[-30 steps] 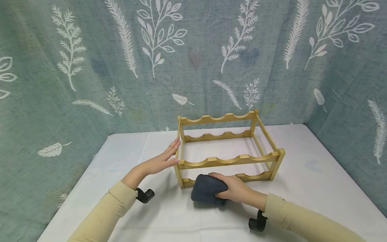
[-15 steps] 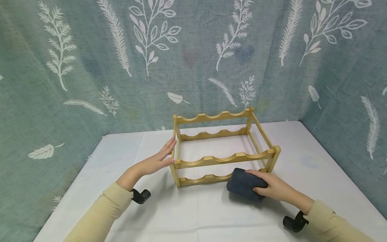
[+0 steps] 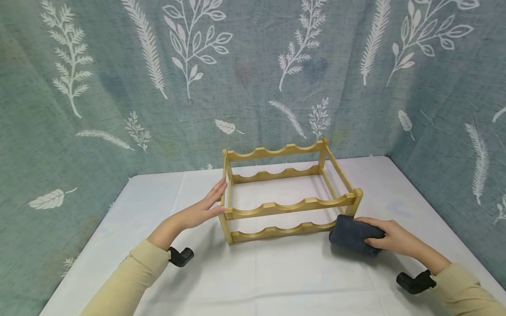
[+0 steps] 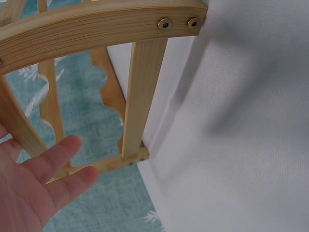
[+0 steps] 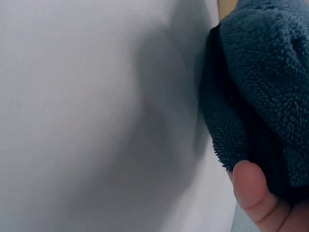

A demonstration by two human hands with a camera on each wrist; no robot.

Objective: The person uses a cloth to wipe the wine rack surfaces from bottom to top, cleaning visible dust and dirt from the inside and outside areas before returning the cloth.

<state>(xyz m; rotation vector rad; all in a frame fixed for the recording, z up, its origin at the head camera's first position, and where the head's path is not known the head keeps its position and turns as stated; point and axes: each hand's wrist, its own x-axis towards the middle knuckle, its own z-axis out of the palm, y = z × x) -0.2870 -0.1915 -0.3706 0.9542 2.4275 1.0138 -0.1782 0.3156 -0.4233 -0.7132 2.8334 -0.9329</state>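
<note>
A two-tier wooden wine rack [image 3: 288, 208] with scalloped rails stands on the table. My left hand [image 3: 201, 211] rests against the rack's left end, fingers extended along its side. In the left wrist view the fingers [image 4: 63, 152] lie by a wooden bar, spread and straight. My right hand [image 3: 397, 237] grips a folded dark blue cloth [image 3: 353, 235] at the rack's front right corner, against the lower part of the leg. Seen from the right wrist, the cloth [image 5: 270, 82] is fuzzy and folded over, with the thumb [image 5: 248, 186] pressed on its edge.
A white cloth covers the table [image 3: 296, 276]. Behind and on both sides hangs a green-blue curtain [image 3: 253, 87] with white leaf prints. Black wrist camera mounts [image 3: 415, 281] hang below each wrist.
My right hand has moved the cloth rightward along the rack's lower front rail, from the left-middle to the right corner. The left hand stays at the rack's left end. The view has shifted slightly.
</note>
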